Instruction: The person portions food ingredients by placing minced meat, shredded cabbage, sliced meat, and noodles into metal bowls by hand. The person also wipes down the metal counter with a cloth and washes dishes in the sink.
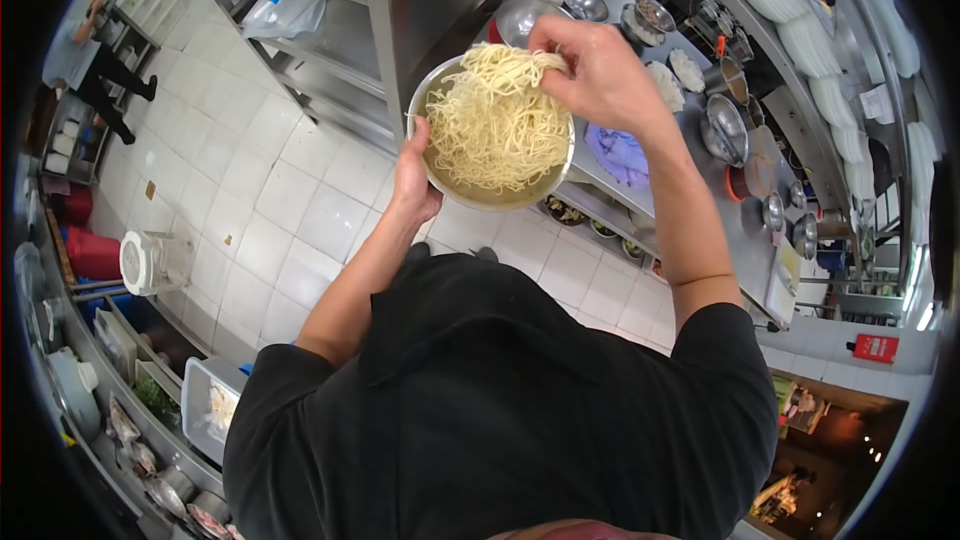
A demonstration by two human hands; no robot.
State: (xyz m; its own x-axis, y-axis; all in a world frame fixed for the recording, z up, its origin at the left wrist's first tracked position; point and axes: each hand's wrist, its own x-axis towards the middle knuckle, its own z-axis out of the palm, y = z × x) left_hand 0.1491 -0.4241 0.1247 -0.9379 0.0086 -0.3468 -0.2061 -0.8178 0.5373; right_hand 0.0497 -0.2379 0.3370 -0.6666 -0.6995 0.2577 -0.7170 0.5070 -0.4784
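A round metal bowl (490,198) full of thin yellow noodles (500,135) is held out in front of my body. My left hand (413,175) grips the bowl at its left side, with the thumb over the rim and the other fingers hidden beneath. Above the bowl's upper right, my right hand (600,70) pinches a clump of the noodles between thumb and fingers. That clump is lifted over the rest, and strands run down from it into the bowl.
Steel shelving (375,40) stands just beyond the bowl. To the right, a steel counter (690,180) carries several metal bowls and a purple cloth (620,155). A white plastic container (210,405) sits at lower left. Another person (90,60) is at far left.
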